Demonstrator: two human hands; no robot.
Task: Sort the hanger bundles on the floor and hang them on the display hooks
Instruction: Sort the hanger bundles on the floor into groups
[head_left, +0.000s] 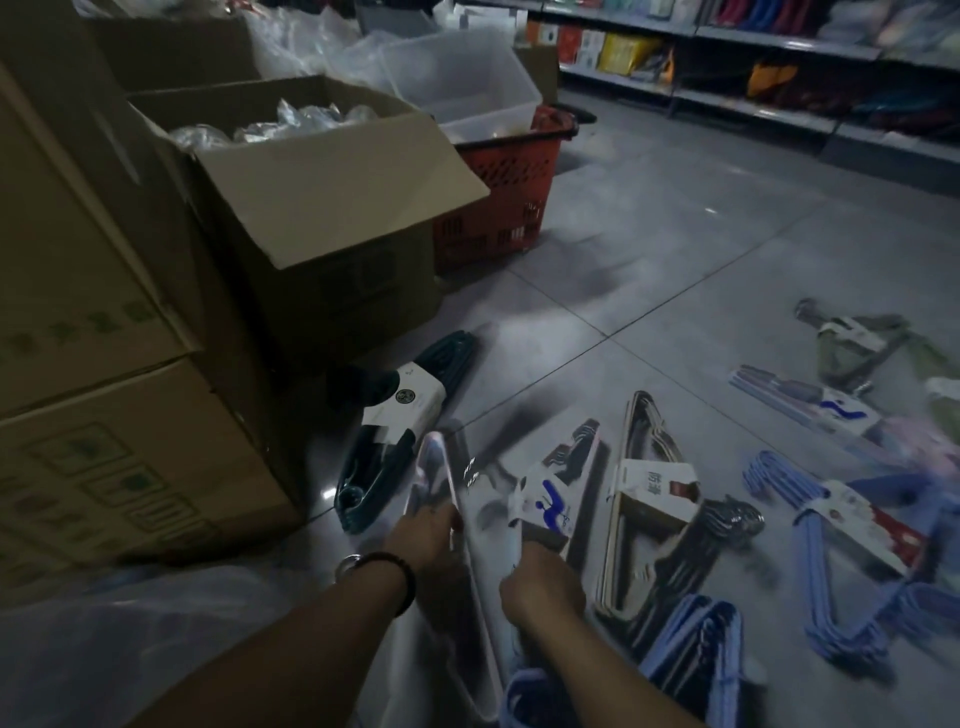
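Hanger bundles (841, 540) lie spread on the floor tiles (649, 249) around both hands. Left hand (434, 543) and right hand (543, 590) each grip the pale bundle (470, 582), whose white label (543, 506) shows a blue figure (its writing too blurred to read). Dark green bundle (387, 452) lies just beyond the left hand; beige bundle (649, 519) lies just right of the right hand.

Dim light over a grey tiled floor (675, 249), glossy in patches. Stacked cardboard boxes (130, 457) crowd the left, a red basket (498, 197) beside them, clear plastic bin (467, 78) behind. Stocked metal shelving (753, 98) lines the far right.
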